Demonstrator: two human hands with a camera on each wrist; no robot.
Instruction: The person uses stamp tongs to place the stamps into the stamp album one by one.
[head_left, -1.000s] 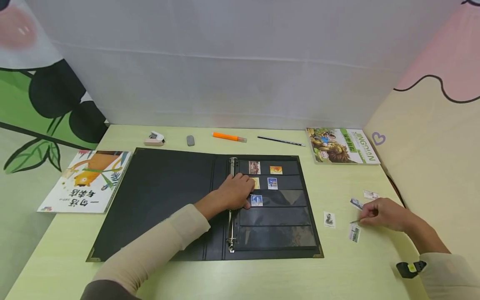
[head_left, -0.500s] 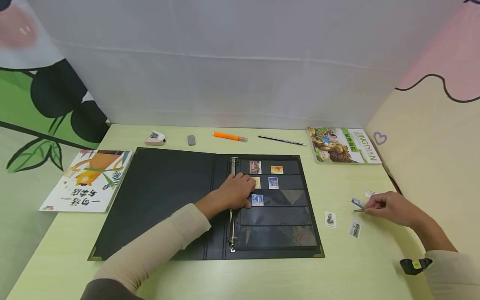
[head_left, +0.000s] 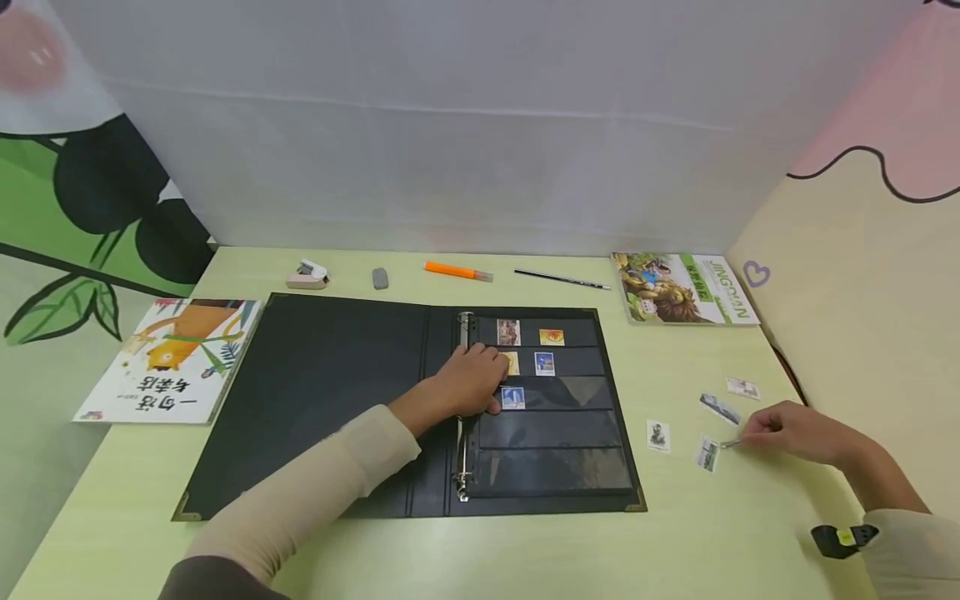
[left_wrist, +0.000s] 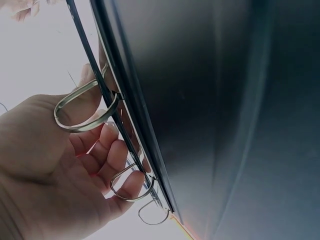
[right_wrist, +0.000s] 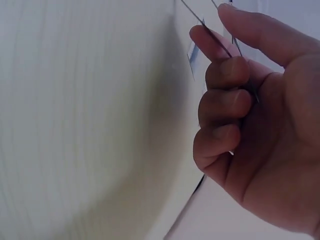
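My left hand (head_left: 468, 379) rests on the black stocksheet page of the open ring binder (head_left: 345, 375), beside the metal rings. The left wrist view shows its fingers loosely bent behind the rings (left_wrist: 82, 112). Under the fingers a yellow stamp (head_left: 513, 363) is partly hidden; a blue stamp (head_left: 513, 398) sits just below, and several others fill the upper strips. At the right, my right hand (head_left: 787, 433) pinches metal tweezers (head_left: 731, 444) between thumb and fingers. Their tips are right at the edge of a greenish stamp (head_left: 707, 454) on the table.
Loose stamps lie around it: a portrait stamp (head_left: 658, 436), a bluish one (head_left: 720, 408) and a pale one (head_left: 742, 387). Behind the binder are a stapler (head_left: 307, 275), an eraser (head_left: 380, 278), an orange marker (head_left: 457, 271) and a pencil (head_left: 562, 279). Books (head_left: 168, 362) flank both sides.
The right hand with the tweezers moved up toward the bluish stamp, then back down and rightward, its tips now at the greenish stamp. The left hand stayed on the page.
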